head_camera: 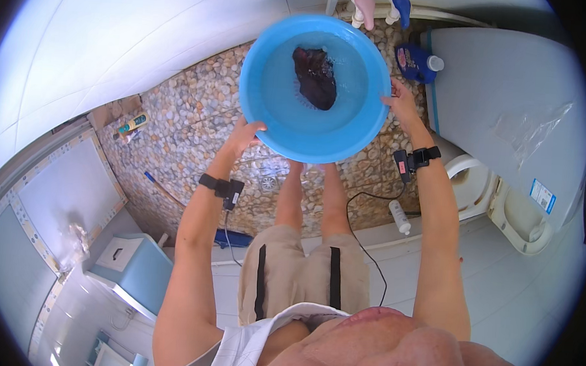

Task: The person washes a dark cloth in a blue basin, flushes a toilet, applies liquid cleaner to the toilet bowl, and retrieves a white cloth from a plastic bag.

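Observation:
Between my hands is a round blue plastic basin (311,153) with clear water in it. A dark, wet piece of cloth (317,81) lies bunched in the water near the basin's middle. My left hand (244,136) grips the near left rim, thumb over the edge and fingers hidden beneath. On the right side of the rim, my right hand (402,103) holds on with its thumb inside. Both wrists wear black straps with small cabled devices. Whether the basin rests on anything cannot be made out.
Pebble-patterned flooring (196,111) surrounds my feet. A blue detergent bottle (417,64) stands right of the basin, beside a large grey panel (509,110). A toilet (469,183) and a white bottle (399,217) are at right. Pipes with pink (365,9) and blue handles (401,9) are beyond.

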Action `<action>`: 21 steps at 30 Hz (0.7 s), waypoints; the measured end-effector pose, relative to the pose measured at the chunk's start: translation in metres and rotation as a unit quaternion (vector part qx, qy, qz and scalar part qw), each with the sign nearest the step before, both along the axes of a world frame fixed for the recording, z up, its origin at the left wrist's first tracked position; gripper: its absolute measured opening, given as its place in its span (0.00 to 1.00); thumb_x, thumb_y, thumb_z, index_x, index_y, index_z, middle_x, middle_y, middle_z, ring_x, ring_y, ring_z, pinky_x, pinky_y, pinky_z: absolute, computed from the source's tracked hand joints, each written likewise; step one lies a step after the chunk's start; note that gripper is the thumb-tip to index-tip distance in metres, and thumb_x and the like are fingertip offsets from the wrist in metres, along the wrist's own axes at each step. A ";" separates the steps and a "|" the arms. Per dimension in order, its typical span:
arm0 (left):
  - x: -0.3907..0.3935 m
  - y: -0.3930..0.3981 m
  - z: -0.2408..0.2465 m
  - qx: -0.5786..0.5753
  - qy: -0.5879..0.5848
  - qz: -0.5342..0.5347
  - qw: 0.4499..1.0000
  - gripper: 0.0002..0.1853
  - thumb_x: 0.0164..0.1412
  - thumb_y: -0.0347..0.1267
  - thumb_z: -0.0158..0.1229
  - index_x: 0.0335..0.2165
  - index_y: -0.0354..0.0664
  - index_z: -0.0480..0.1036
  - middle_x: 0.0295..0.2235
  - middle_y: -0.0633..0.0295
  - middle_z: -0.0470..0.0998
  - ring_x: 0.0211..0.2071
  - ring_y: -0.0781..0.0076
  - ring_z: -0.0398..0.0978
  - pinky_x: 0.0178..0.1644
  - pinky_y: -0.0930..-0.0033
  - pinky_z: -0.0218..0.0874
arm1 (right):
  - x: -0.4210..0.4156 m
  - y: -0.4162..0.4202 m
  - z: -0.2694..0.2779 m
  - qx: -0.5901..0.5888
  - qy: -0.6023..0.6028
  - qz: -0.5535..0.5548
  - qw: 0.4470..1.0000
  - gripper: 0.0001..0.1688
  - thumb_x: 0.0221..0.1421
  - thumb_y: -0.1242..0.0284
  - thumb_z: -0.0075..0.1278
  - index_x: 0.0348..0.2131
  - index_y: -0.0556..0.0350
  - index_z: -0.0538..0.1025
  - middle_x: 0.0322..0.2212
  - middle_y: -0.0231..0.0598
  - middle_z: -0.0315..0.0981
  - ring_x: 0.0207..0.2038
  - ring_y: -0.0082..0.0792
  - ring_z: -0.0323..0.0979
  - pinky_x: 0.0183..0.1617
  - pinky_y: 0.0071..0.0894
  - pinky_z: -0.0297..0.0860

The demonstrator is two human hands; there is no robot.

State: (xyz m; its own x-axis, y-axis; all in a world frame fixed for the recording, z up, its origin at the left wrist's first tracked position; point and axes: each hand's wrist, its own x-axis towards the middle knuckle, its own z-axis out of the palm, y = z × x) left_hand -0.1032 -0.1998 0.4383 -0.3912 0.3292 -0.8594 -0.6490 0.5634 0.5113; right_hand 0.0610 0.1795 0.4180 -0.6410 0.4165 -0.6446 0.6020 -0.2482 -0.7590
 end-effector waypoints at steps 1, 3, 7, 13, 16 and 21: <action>-0.005 0.001 -0.004 -0.005 0.003 -0.013 1.000 0.15 0.50 0.31 0.56 0.38 0.34 0.71 0.33 0.58 0.75 0.32 0.70 0.74 0.34 0.70 0.68 | 0.009 -0.003 -0.007 0.023 -0.031 0.025 0.999 0.32 0.48 0.82 0.55 0.54 0.62 0.68 0.43 0.42 0.74 0.45 0.33 0.72 0.48 0.31 0.69; -0.012 0.000 -0.018 -0.010 0.000 -0.045 0.999 0.16 0.50 0.31 0.57 0.38 0.34 0.72 0.34 0.58 0.76 0.32 0.69 0.75 0.34 0.70 0.69 | 0.022 -0.011 -0.020 0.030 -0.093 0.047 0.994 0.34 0.46 0.82 0.56 0.54 0.62 0.68 0.43 0.42 0.74 0.44 0.33 0.73 0.47 0.32 0.70; -0.014 -0.011 -0.070 -0.015 -0.020 -0.099 0.995 0.21 0.51 0.30 0.57 0.45 0.34 0.70 0.38 0.54 0.76 0.36 0.64 0.76 0.38 0.66 0.71 | 0.052 -0.035 -0.052 0.019 -0.092 0.044 0.995 0.33 0.44 0.81 0.58 0.53 0.63 0.69 0.40 0.43 0.75 0.40 0.33 0.74 0.42 0.33 0.72; -0.003 -0.021 -0.156 -0.036 -0.050 -0.129 0.990 0.25 0.51 0.31 0.58 0.49 0.35 0.69 0.41 0.52 0.76 0.37 0.62 0.77 0.41 0.63 0.72 | 0.079 -0.059 -0.123 0.014 -0.228 0.073 0.971 0.29 0.45 0.81 0.59 0.49 0.64 0.69 0.39 0.45 0.74 0.36 0.36 0.76 0.35 0.36 0.74; 0.003 -0.020 -0.199 -0.046 -0.045 -0.151 0.986 0.26 0.50 0.31 0.58 0.49 0.36 0.68 0.41 0.53 0.76 0.36 0.63 0.77 0.37 0.66 0.71 | 0.096 -0.067 -0.180 0.024 -0.259 0.075 0.963 0.27 0.47 0.82 0.58 0.47 0.63 0.68 0.35 0.41 0.74 0.36 0.34 0.76 0.38 0.31 0.75; 0.013 -0.007 -0.277 -0.045 -0.014 -0.171 0.984 0.27 0.48 0.32 0.59 0.49 0.37 0.69 0.41 0.56 0.77 0.37 0.65 0.76 0.36 0.67 0.70 | 0.115 -0.058 -0.279 0.029 -0.233 0.077 0.969 0.28 0.46 0.79 0.60 0.48 0.62 0.69 0.35 0.42 0.74 0.33 0.35 0.76 0.32 0.31 0.75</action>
